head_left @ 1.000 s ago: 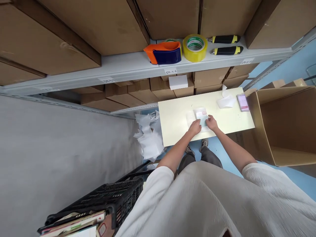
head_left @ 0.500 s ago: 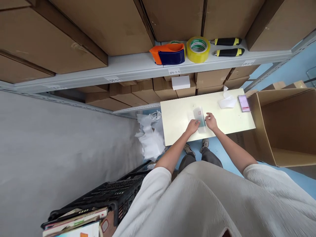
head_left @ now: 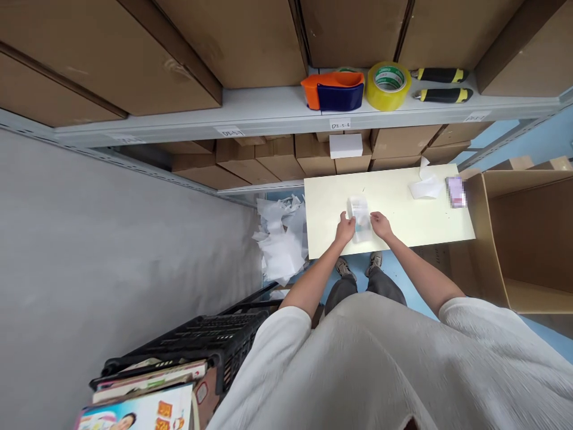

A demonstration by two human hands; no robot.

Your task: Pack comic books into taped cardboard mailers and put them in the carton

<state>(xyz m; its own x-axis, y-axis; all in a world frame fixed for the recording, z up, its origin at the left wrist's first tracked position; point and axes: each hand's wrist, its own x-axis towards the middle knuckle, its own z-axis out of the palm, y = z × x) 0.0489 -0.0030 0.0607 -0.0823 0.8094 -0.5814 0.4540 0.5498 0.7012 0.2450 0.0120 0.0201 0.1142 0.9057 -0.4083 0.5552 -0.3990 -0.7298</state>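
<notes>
A small flat pack in clear plastic film (head_left: 362, 216) lies on the cream tabletop (head_left: 324, 209), its pale face up with small print near the top. My left hand (head_left: 345, 229) grips its left edge, thumb on the near side and fingers curled. At the opposite edge, my right hand (head_left: 381, 225) has its fingertips pinched together on the film. The fine print on the pack is too small to read.
White paper scraps (head_left: 425, 184) and a blurred purple item (head_left: 456, 192) lie on the table's right. A large open carton (head_left: 492, 239) stands beyond. Above, a shelf holds an orange-blue tape dispenser (head_left: 335, 91), yellow tape roll (head_left: 388, 86) and two black-yellow cutters (head_left: 441, 85).
The pack shows a paler printed face instead of the teal one with a red mark. My right hand has come in to its right edge. The view has shifted slightly left.
</notes>
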